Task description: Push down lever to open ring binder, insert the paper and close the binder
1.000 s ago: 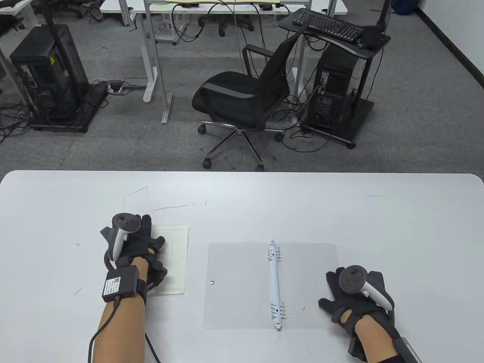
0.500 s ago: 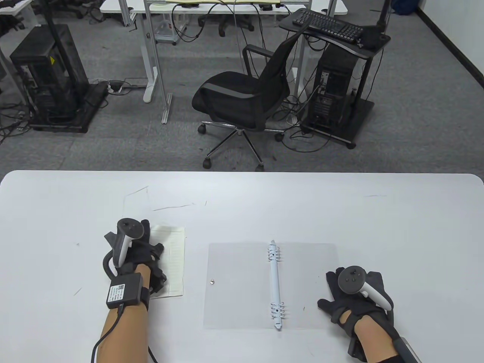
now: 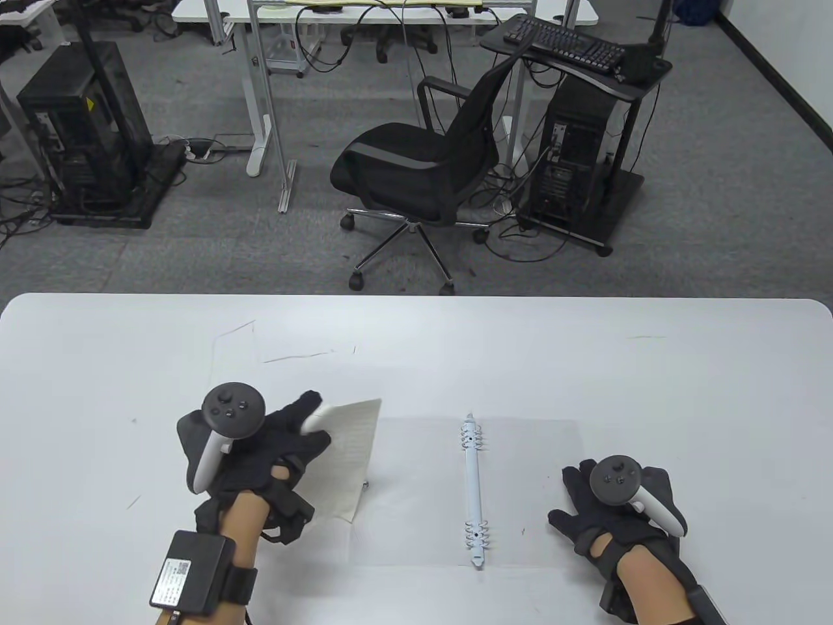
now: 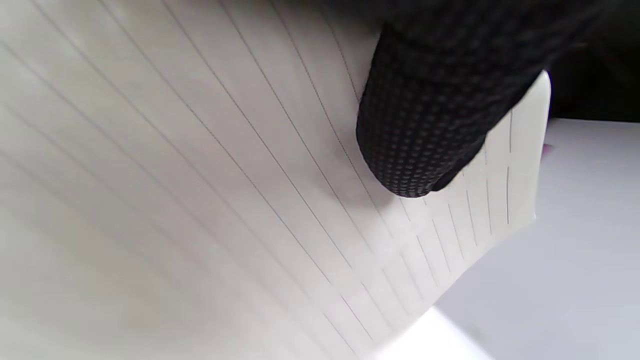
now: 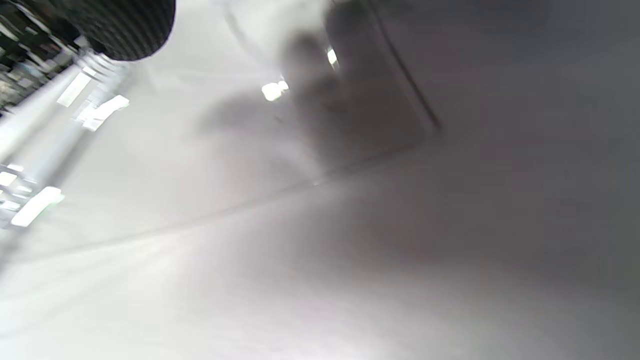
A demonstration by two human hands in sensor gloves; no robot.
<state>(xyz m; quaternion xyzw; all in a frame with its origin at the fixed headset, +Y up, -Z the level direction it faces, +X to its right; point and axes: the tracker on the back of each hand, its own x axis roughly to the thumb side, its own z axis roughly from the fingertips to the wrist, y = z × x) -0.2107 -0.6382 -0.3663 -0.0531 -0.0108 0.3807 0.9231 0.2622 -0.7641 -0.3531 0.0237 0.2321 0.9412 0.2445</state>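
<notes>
A translucent binder (image 3: 527, 488) lies open flat on the white table, its white ring spine (image 3: 472, 489) running front to back. My left hand (image 3: 286, 436) pinches a lined sheet of paper (image 3: 348, 456) and holds it tilted above the binder's left cover. In the left wrist view a gloved fingertip (image 4: 425, 130) presses on the lined paper (image 4: 200, 200). My right hand (image 3: 605, 514) lies flat with fingers spread on the binder's right edge. The right wrist view shows only blurred table surface and one fingertip (image 5: 125, 25).
The white table (image 3: 416, 338) has faint pen marks at its back left. Beyond its far edge stand a black office chair (image 3: 423, 169) and computer towers on the floor.
My left hand picked the paper off the table at the left and carried it right, over the binder's left cover. The right hand stayed in place.
</notes>
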